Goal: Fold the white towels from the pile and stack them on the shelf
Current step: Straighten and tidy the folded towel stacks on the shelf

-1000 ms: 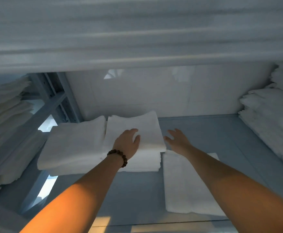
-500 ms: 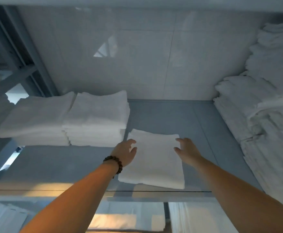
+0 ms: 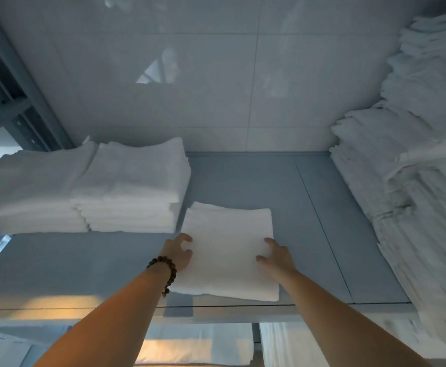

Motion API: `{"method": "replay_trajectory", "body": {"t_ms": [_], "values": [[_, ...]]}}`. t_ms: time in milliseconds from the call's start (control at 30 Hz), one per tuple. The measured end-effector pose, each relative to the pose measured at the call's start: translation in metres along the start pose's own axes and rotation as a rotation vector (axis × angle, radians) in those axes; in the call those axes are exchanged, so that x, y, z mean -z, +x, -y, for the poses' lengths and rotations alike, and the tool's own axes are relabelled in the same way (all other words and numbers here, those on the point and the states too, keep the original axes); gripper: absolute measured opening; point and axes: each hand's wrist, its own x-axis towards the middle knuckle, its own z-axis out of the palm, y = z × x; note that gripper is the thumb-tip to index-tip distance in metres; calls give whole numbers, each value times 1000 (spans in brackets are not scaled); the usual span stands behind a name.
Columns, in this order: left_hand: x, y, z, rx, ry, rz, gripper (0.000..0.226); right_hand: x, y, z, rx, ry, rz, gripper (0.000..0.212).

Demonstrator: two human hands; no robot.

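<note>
From the head camera, one folded towel (image 3: 230, 247) lies flat near the front of the shelf (image 3: 309, 221), just beside two neat towel stacks (image 3: 134, 186) on its left. One loose pile (image 3: 415, 168) fills the right side. The left hand (image 3: 178, 251), wearing one bead bracelet (image 3: 165, 268), curls its fingers at the towel's left edge; whether it grips cannot be told. The right hand (image 3: 276, 256) rests with spread fingers on the right edge.

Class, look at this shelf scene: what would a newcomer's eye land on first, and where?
The single folded towel at the shelf's front middle, with the left hand and right hand at its sides. Then two neat towel stacks at back left and a tall towel pile along the right.
</note>
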Motion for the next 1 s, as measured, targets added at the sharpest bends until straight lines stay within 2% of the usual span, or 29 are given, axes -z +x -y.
{"method": "replay_trajectory", "body": {"t_ms": [133, 300, 500, 667, 800, 1000], "values": [[5, 1, 0, 52, -73, 99, 24, -3, 0, -2, -60, 89, -15, 75], [2, -4, -3, -4, -137, 200, 22, 4, -2, -11, -84, 153, -9, 75], [-14, -19, -7, -58, -144, 54, 24, 8, -13, -10, -102, 262, -24, 65], [-25, -30, -20, -123, -55, 27, 30, 15, -22, -12, -56, 283, -32, 54], [-38, -39, -30, -150, -15, -20, 40, 23, -29, -14, 7, 206, -125, 51], [-36, -60, -66, -257, 110, -178, 52, 43, -41, -3, 148, 26, -271, 51]]}}
